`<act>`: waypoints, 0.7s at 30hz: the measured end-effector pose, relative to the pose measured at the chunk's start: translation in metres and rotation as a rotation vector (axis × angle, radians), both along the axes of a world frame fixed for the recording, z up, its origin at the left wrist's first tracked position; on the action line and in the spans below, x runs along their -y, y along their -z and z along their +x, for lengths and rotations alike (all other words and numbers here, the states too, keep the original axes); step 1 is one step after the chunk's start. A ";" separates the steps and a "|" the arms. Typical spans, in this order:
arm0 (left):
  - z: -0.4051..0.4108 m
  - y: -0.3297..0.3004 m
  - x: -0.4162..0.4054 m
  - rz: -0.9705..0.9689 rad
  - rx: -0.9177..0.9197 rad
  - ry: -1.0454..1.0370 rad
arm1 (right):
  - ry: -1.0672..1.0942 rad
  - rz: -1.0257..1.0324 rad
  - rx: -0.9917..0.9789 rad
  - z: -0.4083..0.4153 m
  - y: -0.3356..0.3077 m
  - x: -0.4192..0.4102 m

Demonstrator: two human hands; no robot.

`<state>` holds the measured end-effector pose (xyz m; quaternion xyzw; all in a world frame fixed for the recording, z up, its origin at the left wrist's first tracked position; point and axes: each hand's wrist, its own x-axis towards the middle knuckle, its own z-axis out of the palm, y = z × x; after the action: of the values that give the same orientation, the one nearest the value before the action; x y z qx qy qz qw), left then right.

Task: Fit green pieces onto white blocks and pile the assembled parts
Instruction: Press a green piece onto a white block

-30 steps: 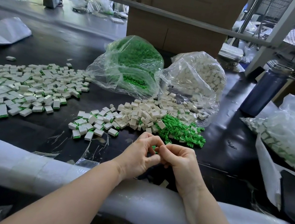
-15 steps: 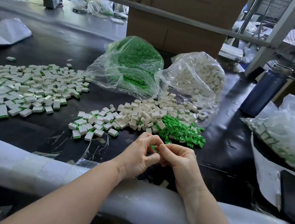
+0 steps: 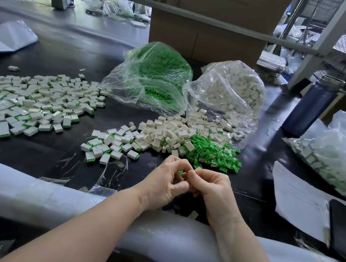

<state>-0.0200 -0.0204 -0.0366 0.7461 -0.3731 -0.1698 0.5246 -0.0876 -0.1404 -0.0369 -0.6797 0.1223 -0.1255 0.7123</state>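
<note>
Your left hand (image 3: 162, 182) and right hand (image 3: 212, 191) met at lower centre of the frame, fingers curled together around a small green plastic piece (image 3: 181, 173). Loose white plastic blocks (image 3: 167, 134) and green pieces (image 3: 214, 152) lay just above; assembled white-and-green parts (image 3: 25, 104) spread across the left.

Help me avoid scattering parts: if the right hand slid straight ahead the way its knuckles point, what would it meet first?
Probably the left hand, already touching the right hand around a green piece. Beyond lies the loose green pile; depth is unclear.
</note>
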 end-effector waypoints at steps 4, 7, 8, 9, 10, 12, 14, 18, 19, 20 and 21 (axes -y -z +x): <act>0.000 0.000 0.000 0.004 -0.001 0.003 | 0.002 -0.012 -0.002 0.000 0.001 0.000; -0.001 0.000 0.000 0.009 0.004 0.002 | 0.011 -0.021 -0.007 0.000 0.002 0.001; -0.001 0.000 0.000 0.012 0.004 0.001 | 0.011 -0.021 -0.005 0.000 0.002 0.001; -0.001 -0.001 0.000 0.011 0.001 -0.002 | 0.008 -0.018 -0.004 0.000 0.001 0.001; 0.000 -0.001 0.000 0.004 -0.004 -0.007 | 0.005 -0.011 -0.001 0.000 0.001 0.000; 0.000 -0.002 -0.001 -0.029 -0.020 -0.025 | 0.005 0.003 0.009 0.000 0.001 -0.002; 0.000 -0.002 -0.001 -0.064 -0.036 -0.054 | 0.011 -0.013 0.014 0.001 0.001 -0.004; 0.003 0.002 0.000 -0.065 -0.040 -0.152 | 0.114 -0.012 0.031 0.002 0.001 -0.003; 0.003 0.002 0.000 -0.063 -0.040 -0.166 | 0.146 -0.029 0.039 0.001 0.001 -0.003; 0.003 0.002 -0.001 -0.058 -0.037 -0.172 | 0.164 -0.067 0.050 0.001 0.001 -0.002; 0.003 0.001 -0.001 -0.050 -0.033 -0.170 | 0.173 -0.120 0.060 0.000 0.001 -0.002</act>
<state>-0.0168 -0.0198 -0.0381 0.7587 -0.3041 -0.1274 0.5618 -0.0872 -0.1386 -0.0377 -0.7038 0.1514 -0.2141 0.6602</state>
